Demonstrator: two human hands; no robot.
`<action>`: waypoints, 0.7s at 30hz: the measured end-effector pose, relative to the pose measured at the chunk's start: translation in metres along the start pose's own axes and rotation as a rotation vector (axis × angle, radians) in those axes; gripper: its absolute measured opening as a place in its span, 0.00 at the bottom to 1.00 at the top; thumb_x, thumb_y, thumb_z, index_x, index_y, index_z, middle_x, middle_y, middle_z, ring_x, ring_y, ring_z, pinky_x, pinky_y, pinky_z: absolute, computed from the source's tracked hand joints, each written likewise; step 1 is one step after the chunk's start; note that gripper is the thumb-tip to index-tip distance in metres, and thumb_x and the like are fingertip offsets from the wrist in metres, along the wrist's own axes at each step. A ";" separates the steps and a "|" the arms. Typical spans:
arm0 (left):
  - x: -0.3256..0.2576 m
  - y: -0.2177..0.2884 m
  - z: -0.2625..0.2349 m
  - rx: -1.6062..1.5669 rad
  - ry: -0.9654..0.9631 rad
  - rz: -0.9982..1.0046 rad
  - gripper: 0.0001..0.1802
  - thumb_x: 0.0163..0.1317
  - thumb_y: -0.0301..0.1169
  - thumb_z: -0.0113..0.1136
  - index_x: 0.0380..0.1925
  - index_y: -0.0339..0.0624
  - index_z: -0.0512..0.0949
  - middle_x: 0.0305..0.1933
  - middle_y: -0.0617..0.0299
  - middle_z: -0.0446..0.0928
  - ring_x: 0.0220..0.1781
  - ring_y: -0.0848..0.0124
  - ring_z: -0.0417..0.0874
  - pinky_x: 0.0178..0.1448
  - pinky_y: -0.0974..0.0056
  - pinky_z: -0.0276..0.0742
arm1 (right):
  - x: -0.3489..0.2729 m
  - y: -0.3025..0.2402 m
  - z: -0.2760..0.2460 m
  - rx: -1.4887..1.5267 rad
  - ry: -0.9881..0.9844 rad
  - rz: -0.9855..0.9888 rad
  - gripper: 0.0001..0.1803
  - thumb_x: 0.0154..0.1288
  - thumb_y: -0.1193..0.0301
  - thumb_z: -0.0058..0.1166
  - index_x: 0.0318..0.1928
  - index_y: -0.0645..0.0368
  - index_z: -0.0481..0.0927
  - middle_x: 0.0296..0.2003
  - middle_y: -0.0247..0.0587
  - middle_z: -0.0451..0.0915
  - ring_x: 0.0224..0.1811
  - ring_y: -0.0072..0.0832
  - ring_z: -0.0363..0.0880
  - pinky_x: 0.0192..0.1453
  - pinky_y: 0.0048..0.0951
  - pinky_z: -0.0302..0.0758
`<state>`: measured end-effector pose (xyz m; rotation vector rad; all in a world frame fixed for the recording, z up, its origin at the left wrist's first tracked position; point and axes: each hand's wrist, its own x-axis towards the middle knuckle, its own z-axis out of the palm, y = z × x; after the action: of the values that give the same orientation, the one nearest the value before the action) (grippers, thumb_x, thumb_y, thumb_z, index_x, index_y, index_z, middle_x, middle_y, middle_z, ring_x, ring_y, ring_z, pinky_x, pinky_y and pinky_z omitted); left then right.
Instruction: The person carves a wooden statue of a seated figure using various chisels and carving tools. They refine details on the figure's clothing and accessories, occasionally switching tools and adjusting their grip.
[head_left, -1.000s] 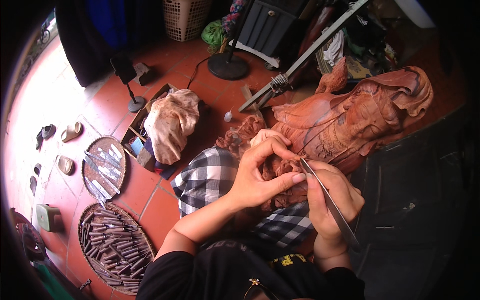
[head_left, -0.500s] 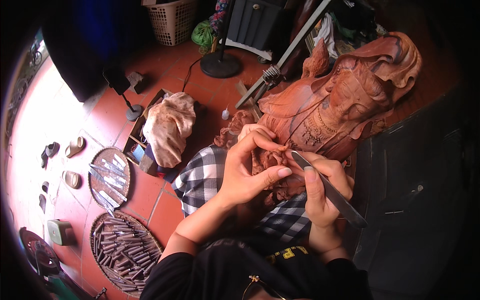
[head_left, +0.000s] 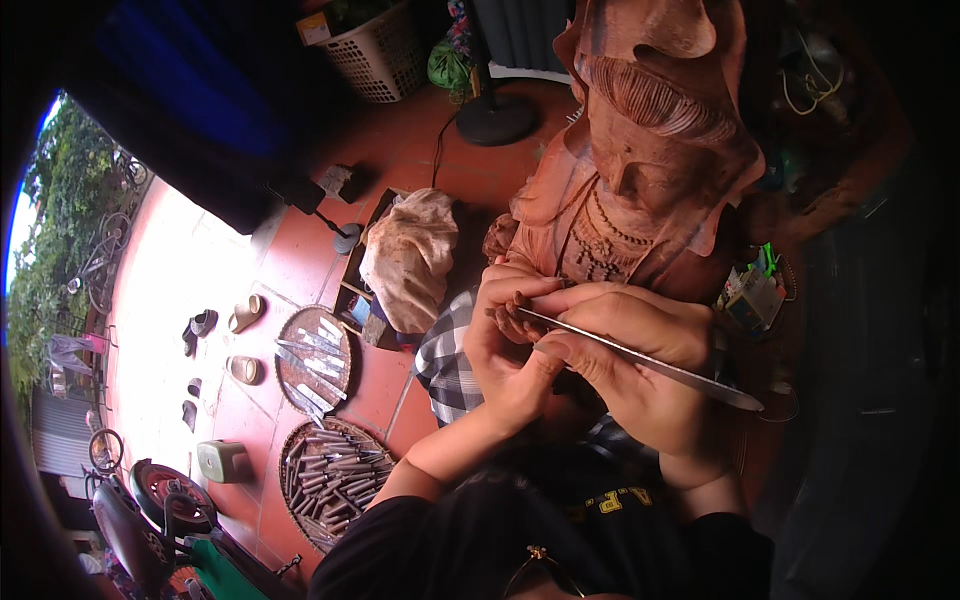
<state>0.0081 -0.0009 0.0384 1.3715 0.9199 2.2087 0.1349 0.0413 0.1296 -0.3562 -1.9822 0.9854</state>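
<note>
R hand [head_left: 630, 390] pinching flat metal tool [head_left: 690, 378], tip at small carved wood piece [head_left: 508, 318] by L hand [head_left: 500, 370].
We put R hand nearest: tool lies btwn its thumb & fingers, below the statue's [head_left: 625, 200] chest in view. Long axis diag.: narrow tip points up-left twd L fingers, rounded end sticks out lower-right past R hand. L fingers curled round carved piece, thumb near tip; some hidden, so we can't tell how tight. Tip/wood contact: looks v. close, can't confirm touching.
</note>
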 end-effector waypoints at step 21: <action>0.001 -0.012 -0.003 0.001 0.026 -0.013 0.30 0.48 0.45 0.82 0.41 0.35 0.77 0.37 0.61 0.73 0.38 0.71 0.73 0.41 0.70 0.66 | -0.016 0.004 -0.005 -0.132 0.048 -0.129 0.08 0.68 0.76 0.61 0.43 0.67 0.77 0.43 0.56 0.85 0.44 0.40 0.87 0.48 0.33 0.84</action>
<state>0.0045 0.0071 0.0298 1.3369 0.9365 2.2217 0.1473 0.0371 0.1191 -0.3174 -2.0056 0.7609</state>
